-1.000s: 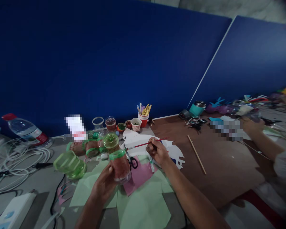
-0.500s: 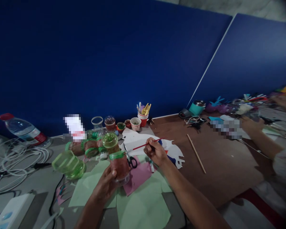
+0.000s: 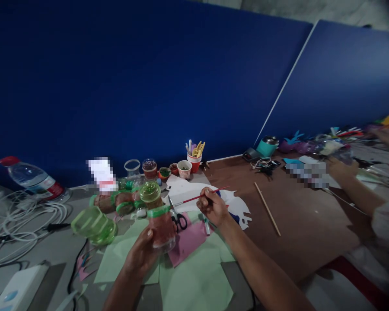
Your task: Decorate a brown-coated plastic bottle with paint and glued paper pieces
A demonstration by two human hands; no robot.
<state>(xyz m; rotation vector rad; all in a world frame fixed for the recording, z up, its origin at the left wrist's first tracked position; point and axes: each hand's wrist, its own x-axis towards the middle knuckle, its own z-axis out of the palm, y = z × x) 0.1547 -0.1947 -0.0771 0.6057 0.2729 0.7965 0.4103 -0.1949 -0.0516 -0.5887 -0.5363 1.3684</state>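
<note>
The jar (image 3: 162, 230) is held left of the brush (image 3: 190, 199); a bottle (image 3: 34, 179) is placed farther left; at right, a stick (image 3: 267, 209) is laid nearer than a flask (image 3: 267, 147).

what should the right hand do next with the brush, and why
Probably ease the brush in the right hand onto the green rim of the jar: the brush points toward that rim from close by, and the left hand holds the jar.
</note>
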